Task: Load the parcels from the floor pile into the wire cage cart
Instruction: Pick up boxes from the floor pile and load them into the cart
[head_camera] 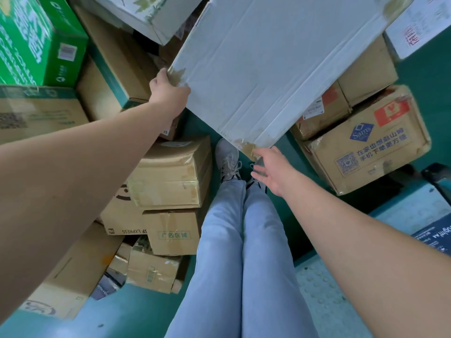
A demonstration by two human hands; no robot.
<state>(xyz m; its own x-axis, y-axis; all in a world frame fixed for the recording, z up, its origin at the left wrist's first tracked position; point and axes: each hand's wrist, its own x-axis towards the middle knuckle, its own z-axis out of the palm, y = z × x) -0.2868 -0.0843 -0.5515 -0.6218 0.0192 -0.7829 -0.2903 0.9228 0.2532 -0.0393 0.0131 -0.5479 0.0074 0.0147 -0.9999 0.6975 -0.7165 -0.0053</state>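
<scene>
Left hand (168, 90) grips one corner of the big flat white cardboard box (275, 69); right hand (272, 170), fingers spread, barely touches the near corner, so it could tip and drop.

Stacked cartons (170, 176) flank a narrow green floor strip (207, 123).
</scene>
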